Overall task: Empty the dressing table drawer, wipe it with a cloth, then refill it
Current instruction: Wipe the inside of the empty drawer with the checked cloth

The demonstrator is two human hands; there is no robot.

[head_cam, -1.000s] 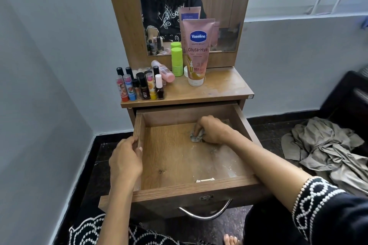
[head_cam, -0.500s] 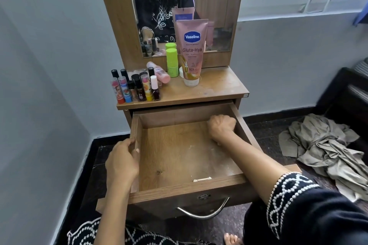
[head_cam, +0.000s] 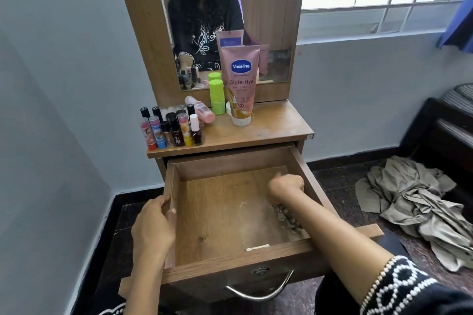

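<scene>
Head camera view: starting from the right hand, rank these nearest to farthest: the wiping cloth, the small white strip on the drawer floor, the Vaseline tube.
From the right hand:
1. Wiping cloth, held beneath it in the drawer.
2. White strip, by the drawer's front wall.
3. Vaseline tube, upright on the tabletop by the mirror.

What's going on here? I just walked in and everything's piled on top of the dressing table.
A person is wiping out the open wooden drawer. Their right hand rubs a crumpled grey cloth along the drawer's right side, while the left hand grips its left wall. A small pale scrap lies by the front edge. The pink Vaseline tube, green bottle and small cosmetic bottles wait on the tabletop.
</scene>
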